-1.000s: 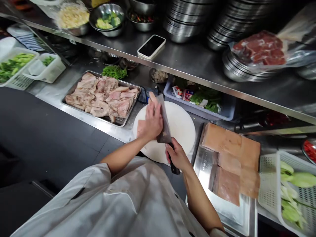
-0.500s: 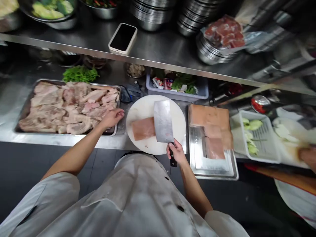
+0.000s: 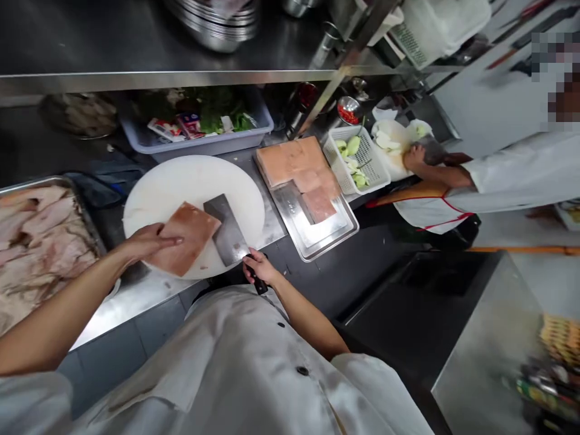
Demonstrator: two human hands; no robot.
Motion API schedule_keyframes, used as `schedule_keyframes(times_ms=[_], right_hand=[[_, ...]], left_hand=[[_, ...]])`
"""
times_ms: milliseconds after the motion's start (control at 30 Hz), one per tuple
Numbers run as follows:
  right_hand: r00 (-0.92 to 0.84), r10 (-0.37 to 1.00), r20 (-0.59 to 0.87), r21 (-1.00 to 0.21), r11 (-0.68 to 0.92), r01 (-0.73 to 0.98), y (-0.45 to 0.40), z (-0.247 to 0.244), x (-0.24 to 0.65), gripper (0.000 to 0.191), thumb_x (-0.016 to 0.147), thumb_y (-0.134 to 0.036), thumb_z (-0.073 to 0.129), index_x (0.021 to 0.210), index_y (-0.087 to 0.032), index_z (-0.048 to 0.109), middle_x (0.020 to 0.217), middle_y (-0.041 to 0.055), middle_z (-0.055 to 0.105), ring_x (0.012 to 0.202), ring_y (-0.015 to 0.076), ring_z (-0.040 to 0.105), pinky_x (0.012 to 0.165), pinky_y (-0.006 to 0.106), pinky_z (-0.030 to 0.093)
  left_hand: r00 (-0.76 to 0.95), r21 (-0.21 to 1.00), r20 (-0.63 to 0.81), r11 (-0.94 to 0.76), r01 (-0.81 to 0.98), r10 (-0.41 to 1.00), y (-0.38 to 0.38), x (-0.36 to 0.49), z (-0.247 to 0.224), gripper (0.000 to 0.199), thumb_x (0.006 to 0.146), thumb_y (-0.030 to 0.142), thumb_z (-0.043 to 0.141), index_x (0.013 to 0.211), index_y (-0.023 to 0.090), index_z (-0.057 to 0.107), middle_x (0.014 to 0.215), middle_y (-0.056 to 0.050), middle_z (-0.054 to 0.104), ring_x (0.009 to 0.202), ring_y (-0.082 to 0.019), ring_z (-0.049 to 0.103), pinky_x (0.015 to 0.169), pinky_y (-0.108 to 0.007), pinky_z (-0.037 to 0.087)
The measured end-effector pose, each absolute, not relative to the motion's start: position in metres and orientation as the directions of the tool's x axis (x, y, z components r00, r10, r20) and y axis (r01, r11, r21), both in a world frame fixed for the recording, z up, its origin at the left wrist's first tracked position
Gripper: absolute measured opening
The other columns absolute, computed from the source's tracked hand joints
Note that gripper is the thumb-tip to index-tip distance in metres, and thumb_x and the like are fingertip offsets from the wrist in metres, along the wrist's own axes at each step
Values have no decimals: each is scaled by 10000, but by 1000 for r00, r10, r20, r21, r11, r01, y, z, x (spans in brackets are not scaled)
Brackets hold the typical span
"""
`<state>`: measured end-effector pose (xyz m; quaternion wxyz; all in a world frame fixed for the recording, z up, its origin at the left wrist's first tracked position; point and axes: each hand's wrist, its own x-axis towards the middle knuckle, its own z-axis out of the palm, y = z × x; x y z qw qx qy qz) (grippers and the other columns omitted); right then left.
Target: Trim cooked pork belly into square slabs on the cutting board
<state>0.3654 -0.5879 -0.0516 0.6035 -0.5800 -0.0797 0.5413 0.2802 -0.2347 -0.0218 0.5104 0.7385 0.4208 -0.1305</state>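
Note:
My left hand [image 3: 147,241] grips the left edge of a pinkish-brown slab of pork [image 3: 193,235], thumb on top and fingers at its far side. The slab lies at an angle on a round white cutting board [image 3: 194,175]. My right hand [image 3: 260,267] is closed around the black handle of a cleaver [image 3: 226,229]. Its broad blade lies over the board's right part, close beside the slab's right corner. Right of the board, more pork slabs [image 3: 294,160] rest on a metal tray [image 3: 312,241].
A tray of pale cut meat [image 3: 45,241] stands at left. Behind the board is a lavender bin [image 3: 212,145] with greens and packets, under a steel shelf [image 3: 136,81]. To the right are a white basket [image 3: 380,175] of green vegetables and a co-worker's hand [image 3: 414,158] at another board.
My left hand has moved from beside the meat tray onto the pork slab, which is now turned. The cleaver has shifted towards the board's lower right. The view has swung right.

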Motion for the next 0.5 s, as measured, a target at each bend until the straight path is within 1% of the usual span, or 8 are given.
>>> schedule_keyframes(times_ms=[67,133,200,267,367,433,500], right_hand=[[365,787,-497,-790,-236,-567,-586,-50,379,434,860,-591,654,1049,-255,455,527,-146,527,336,102,434,358,206,315],[328,819,-471,-798,-236,-555,-590,-45,396,407,864,-573,651,1025,-257,450,524,-148,526,337,102,425,366,214,335],[312,836,-451,-820,-251,-514,-603,-39,418,379,875,-562,634,999,-258,446,528,-145,530,347,101,439,376,215,338],[320,842,-434,-853,-270,-447,-625,-31,444,357,891,-560,609,990,-257,448,533,-141,533,354,99,454,380,211,322],[374,829,-416,-897,-307,-318,-676,-17,495,340,910,-563,589,952,-266,431,514,-142,518,351,101,454,377,207,285],[438,796,-418,-908,-347,-234,-712,-9,533,322,922,-549,588,922,-273,421,503,-139,505,346,102,442,373,209,275],[527,747,-407,-909,-390,-148,-744,-2,572,292,933,-523,586,898,-276,435,510,-127,503,351,103,442,375,216,295]], left_hand=[[595,654,-657,-42,755,463,-246,273,-21,565,469,500,962,909,269,692,858,68,795,947,-249,731,805,-311,580],[594,713,-667,156,683,450,-266,271,-17,686,391,494,987,982,298,699,962,72,813,1011,-258,739,805,-314,604],[602,732,-679,328,598,419,-296,277,-12,759,345,446,1008,1035,322,716,1044,61,819,1047,-271,742,802,-331,629],[610,763,-646,425,488,459,-337,291,-6,757,351,384,1018,1047,331,724,1087,59,816,1072,-265,740,830,-338,639],[599,820,-558,492,292,575,-418,335,-2,762,386,295,1018,1080,310,704,1125,40,803,1102,-244,737,915,-334,625],[592,799,-556,571,188,584,-475,376,-6,798,398,257,1011,1119,277,669,1147,-3,790,1097,-251,740,947,-360,618],[596,741,-574,666,86,562,-528,423,-18,769,409,249,1005,1083,248,635,1133,-36,779,1065,-254,742,957,-382,614]])
